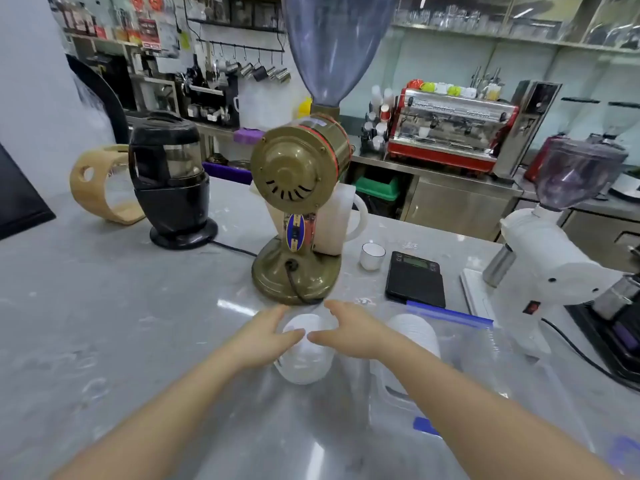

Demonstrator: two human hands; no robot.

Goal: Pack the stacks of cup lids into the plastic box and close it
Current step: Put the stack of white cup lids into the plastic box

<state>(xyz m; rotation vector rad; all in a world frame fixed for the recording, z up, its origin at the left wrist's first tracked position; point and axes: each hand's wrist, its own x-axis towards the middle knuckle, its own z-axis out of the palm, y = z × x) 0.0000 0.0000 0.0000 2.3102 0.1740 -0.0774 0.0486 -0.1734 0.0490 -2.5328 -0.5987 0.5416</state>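
A stack of translucent white cup lids (302, 365) lies on its side on the grey counter, right in front of me. My left hand (266, 337) and my right hand (349, 330) clasp its far end from either side, thumbs almost meeting on top. To the right stands the clear plastic box (485, 358) with a blue strip (450, 317) along its far edge and a blue clip (426, 426) near me. A second stack of lids (414, 329) shows through the box's clear walls. Whether the box is open I cannot make out.
A brass-coloured grinder (298, 216) stands just beyond my hands, its cord trailing forward. A black scale (415, 278) and a small white cup (372, 256) sit behind the box. A white grinder (550, 258) is at the right, a black blender (173, 188) at the left.
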